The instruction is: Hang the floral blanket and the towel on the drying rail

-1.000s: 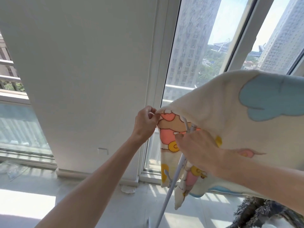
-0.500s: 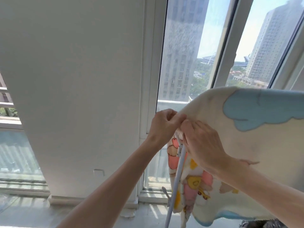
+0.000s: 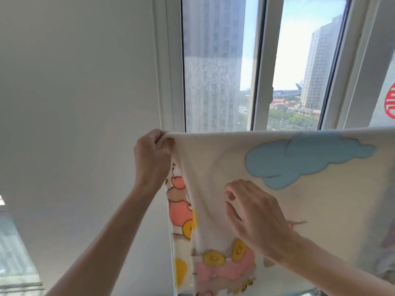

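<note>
Two bare arms reach up before the window point(image 3: 215, 67). Left hand point(image 3: 152, 155) pinches the blanket point(image 3: 277, 210) top corner; right hand point(image 3: 254, 212) spreads loosely open against the draped cloth below.

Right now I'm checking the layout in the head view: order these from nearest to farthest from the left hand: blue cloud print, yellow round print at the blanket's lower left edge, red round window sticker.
1. Blue cloud print, right of the left hand.
2. Yellow round print, below it.
3. Red round window sticker, far right.
</note>
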`<state>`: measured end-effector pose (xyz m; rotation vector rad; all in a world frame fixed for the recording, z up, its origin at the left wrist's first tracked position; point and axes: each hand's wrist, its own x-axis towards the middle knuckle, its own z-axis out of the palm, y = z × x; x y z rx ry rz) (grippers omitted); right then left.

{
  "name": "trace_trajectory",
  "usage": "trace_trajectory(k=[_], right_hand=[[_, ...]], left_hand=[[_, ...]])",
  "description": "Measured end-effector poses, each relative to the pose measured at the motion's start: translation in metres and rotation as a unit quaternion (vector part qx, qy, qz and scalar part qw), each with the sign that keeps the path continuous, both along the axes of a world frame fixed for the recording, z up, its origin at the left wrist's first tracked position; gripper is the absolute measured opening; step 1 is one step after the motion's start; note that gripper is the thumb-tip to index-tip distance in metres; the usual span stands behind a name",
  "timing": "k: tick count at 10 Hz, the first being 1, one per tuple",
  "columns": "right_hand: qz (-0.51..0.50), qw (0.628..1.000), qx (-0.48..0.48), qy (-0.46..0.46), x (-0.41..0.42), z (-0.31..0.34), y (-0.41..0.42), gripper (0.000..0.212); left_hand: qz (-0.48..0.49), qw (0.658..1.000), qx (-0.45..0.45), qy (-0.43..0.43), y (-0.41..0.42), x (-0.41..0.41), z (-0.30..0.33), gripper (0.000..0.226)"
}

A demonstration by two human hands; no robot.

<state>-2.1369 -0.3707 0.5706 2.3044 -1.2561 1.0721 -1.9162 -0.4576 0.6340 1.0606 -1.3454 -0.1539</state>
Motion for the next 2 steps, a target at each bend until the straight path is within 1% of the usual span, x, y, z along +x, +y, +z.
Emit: trace_trajectory(k=[1, 2], right_hand=[[-0.001, 0.999, -0.012, -0.053, -0.023, 0.007, 0.003, 0.021], [-0.006, 0.990, 0.009, -0.138, -0.047, 0.019, 0.001, 0.017]], left_hand=[[0.016, 0.987, 0.149, -0.062, -0.012, -0.004, -0.007, 0.025], [-0.011, 0.982, 0.185, -0.037, -0.009, -0.022, -0.013, 0.022]])
